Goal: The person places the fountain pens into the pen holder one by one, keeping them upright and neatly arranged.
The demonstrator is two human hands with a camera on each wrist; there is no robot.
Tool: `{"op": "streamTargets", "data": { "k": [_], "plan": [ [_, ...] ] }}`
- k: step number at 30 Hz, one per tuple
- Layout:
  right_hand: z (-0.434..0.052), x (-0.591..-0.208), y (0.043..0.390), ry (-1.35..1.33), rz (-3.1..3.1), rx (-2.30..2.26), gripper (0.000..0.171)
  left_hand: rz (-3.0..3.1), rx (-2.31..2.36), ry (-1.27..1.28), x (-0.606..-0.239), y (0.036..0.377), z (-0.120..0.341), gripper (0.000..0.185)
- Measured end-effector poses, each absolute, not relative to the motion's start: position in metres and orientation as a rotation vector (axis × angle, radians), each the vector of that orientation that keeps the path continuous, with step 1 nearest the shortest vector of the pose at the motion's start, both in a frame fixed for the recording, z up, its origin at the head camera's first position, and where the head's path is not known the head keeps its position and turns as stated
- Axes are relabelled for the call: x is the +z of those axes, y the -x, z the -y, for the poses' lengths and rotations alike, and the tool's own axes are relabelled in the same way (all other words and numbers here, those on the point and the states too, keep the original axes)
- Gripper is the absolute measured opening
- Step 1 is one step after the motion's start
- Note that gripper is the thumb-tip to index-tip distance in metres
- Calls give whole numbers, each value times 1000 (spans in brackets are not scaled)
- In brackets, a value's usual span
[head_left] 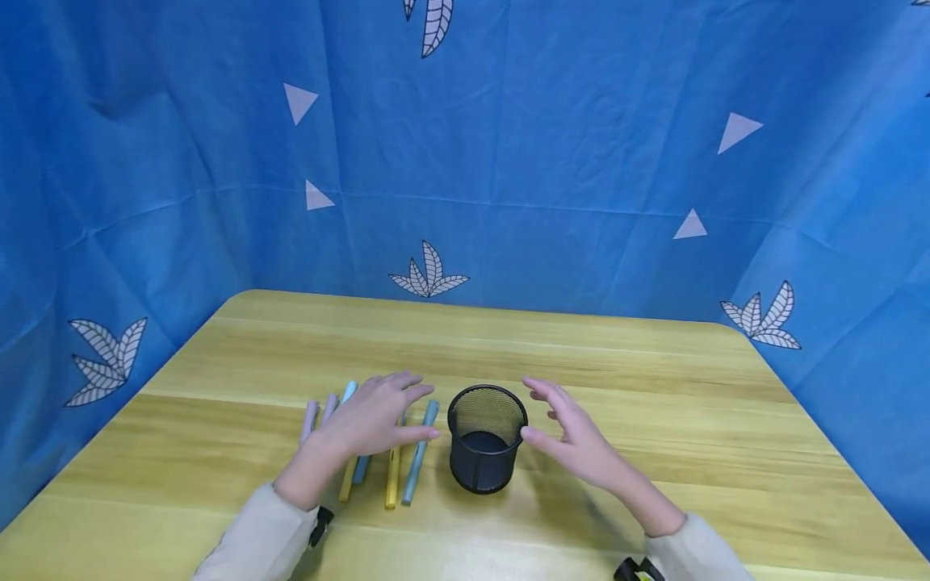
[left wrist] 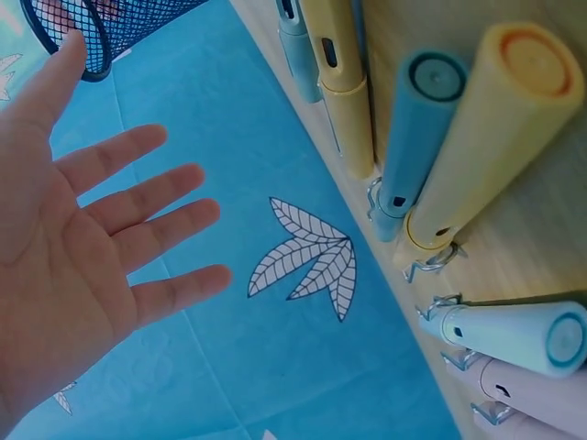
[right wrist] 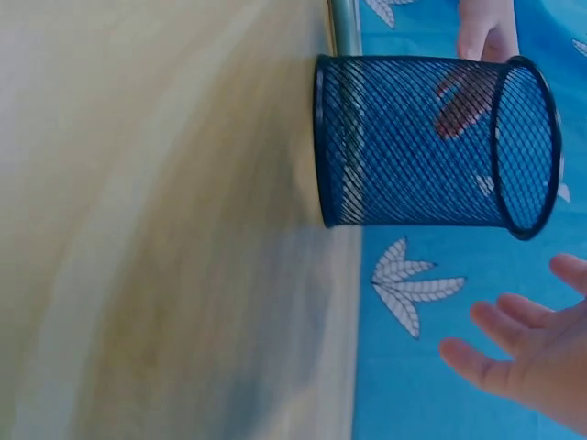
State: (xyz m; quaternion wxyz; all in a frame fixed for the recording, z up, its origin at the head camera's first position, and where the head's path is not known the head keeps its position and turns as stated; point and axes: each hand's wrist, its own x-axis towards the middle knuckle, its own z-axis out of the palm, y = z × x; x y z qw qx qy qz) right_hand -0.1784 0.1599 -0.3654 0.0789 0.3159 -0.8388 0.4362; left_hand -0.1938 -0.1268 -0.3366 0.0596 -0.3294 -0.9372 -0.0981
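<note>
A black mesh pen cup [head_left: 485, 468] stands upright on the table, with nothing visible inside. My left hand [head_left: 374, 415] hovers over a group of pens to the cup's left, fingers spread, holding nothing. Near the cup's right side my right hand [head_left: 577, 440] is held up with fingers apart and no object in it; whether the thumb touches the rim I cannot tell. The pens include a teal pen [head_left: 419, 460], a yellow pen [head_left: 392, 480] and a lilac pen [head_left: 309, 420]. The left wrist view shows a thick yellow pen [left wrist: 500, 128] and a light blue pen [left wrist: 514, 337] beside the palm.
The wooden table [head_left: 654, 387] has rounded far corners. Behind and beside it hangs a blue cloth [head_left: 552, 161] printed with white leaves and triangles. My left forearm partly hides the pens.
</note>
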Motion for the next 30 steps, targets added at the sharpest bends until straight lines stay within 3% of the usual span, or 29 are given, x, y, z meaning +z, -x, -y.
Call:
{"op": "streamTargets", "data": {
  "k": [30],
  "plan": [
    [-147, -374, 185, -1038, 2554, 1485, 63, 2896, -413, 909, -332, 198, 144, 56]
  ]
}}
